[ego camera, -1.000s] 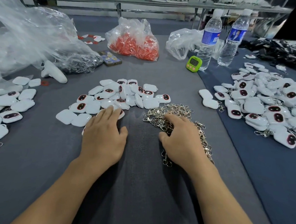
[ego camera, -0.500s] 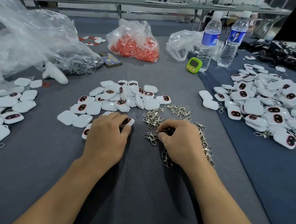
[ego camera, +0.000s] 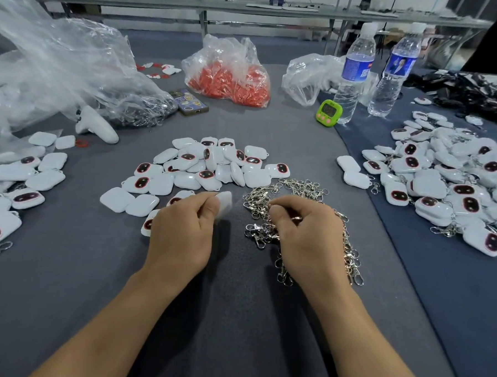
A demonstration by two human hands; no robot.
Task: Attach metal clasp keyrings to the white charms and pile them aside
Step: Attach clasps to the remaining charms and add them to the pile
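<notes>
Rounded white charms, some showing a dark, red-rimmed oval face, lie in a side pile (ego camera: 14, 176) at the left edge and in a loose spread (ego camera: 214, 166) at centre. The left hand (ego camera: 181, 236) pinches one blurred white charm (ego camera: 225, 203) at the spread's near edge. The right hand (ego camera: 308, 240) curls round a clasp (ego camera: 296, 218) over the silver keyring heap (ego camera: 304, 191). Finished charms (ego camera: 443, 181) crowd the right edge. The counter (ego camera: 234, 331) is bare cloth between the forearms.

Left hand (ego camera: 181, 236): charm (ego camera: 225, 203); right hand (ego camera: 305, 240): keyring (ego camera: 296, 218)
</notes>
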